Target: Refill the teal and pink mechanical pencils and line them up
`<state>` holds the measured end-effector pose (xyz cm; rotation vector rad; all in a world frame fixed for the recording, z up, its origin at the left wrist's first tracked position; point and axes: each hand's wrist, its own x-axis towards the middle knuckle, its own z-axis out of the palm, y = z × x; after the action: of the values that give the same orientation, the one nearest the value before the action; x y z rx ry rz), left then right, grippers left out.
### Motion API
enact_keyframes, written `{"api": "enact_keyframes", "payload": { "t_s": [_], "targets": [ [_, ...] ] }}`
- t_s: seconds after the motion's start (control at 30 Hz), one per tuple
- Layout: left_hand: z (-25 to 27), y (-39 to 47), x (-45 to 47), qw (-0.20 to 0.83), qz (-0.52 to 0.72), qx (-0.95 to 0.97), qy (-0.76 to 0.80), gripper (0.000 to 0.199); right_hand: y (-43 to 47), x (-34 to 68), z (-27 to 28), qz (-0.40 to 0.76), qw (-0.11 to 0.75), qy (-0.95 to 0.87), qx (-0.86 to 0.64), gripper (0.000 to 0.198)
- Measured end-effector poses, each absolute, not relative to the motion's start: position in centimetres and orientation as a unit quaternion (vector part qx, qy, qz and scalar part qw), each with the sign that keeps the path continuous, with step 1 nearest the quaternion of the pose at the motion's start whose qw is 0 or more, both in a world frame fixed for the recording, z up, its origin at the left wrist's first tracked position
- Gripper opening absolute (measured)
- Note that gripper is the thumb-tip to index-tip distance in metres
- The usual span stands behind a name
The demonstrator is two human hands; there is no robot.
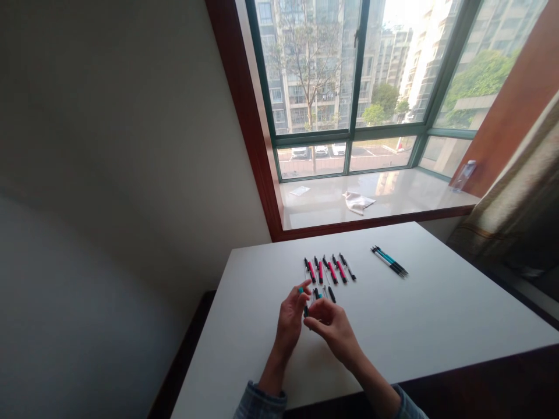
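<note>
Over the near middle of the white table (419,331), my two hands meet around a pen (305,311). A teal bit shows at the fingers of my left hand (289,317), which is closed on it; a black section shows lower down. The fingertips of my right hand (335,330) pinch at the black section's lower end. Just beyond my hands lie loose pen parts, among them a black piece (332,294). Behind those is a row of taken-apart pens with pink-red barrels (332,272), black pieces and thin clear tubes. My fingers partly hide the nearest parts.
Several whole pens (390,261), teal, white and black, lie side by side toward the table's right. On the window sill (318,215) are a crumpled white cloth (358,203), a small flat packet (300,191) and a clear bottle (464,176). A wall borders the left side.
</note>
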<state>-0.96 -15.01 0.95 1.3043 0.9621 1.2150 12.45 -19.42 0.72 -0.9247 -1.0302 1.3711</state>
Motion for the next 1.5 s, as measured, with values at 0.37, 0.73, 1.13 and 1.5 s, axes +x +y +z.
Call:
{"api": "enact_keyframes", "payload": {
  "t_s": [0.37,0.73,1.13,1.5],
  "targets": [
    [1.2,-14.9,-0.9,0.522,0.549,0.480,0.442,0.030,-19.6,14.7,0.5,0.541,0.550,-0.453,-0.447,0.033],
    [1.1,-15.1,-0.7,0.624,0.466,0.482,0.403,0.028,-17.1,17.4,3.7,0.458,0.588,-0.472,-0.470,0.039],
    [1.0,-15.2,-0.6,0.619,0.478,0.452,0.428,0.032,-17.1,18.7,4.0,0.371,0.606,-0.496,-0.499,0.032],
    [1.3,-15.1,-0.7,0.598,0.473,0.479,0.436,0.029,-20.7,22.5,-2.7,0.139,0.396,-0.632,-0.652,0.006]
  ]
}}
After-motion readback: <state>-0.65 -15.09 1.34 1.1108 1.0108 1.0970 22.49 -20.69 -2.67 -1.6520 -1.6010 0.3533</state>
